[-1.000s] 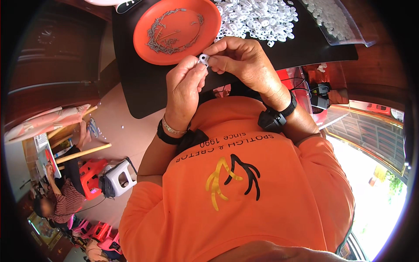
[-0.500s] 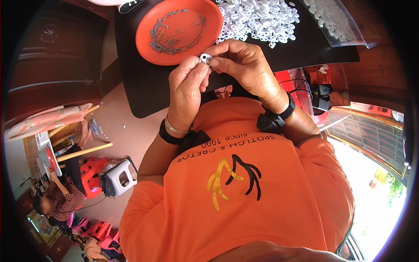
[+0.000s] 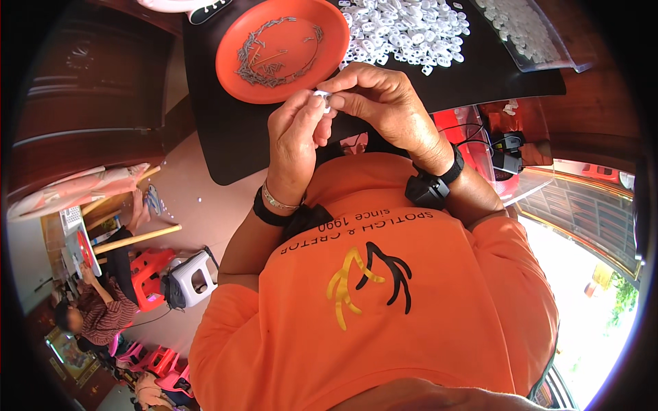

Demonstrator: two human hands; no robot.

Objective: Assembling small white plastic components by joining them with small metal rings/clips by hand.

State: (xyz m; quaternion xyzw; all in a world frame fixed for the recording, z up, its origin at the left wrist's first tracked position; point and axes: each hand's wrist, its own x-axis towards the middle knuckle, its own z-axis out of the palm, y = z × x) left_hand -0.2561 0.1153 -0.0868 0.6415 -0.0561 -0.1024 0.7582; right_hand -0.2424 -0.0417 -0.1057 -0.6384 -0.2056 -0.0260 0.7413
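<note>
A small white plastic piece sits between my two hands, over the near edge of the black table. My left hand pinches it between thumb and fingers. From the other side my right hand grips its edge with thumb and forefinger, and the fingertips cover part of it. Just beyond my left hand lies a round orange plate with many small thin grey metal pieces, which look like springs. A heap of white plastic pieces with holes spreads beyond my right hand.
A clear bin of white pieces stands at the far right of the black table. A white shoe-like object is at the far left. Red and white stools stand on the floor at left, near another person.
The white piece has turned slightly between my fingers, so its dark hole no longer faces up. Both hands stay in nearly the same place.
</note>
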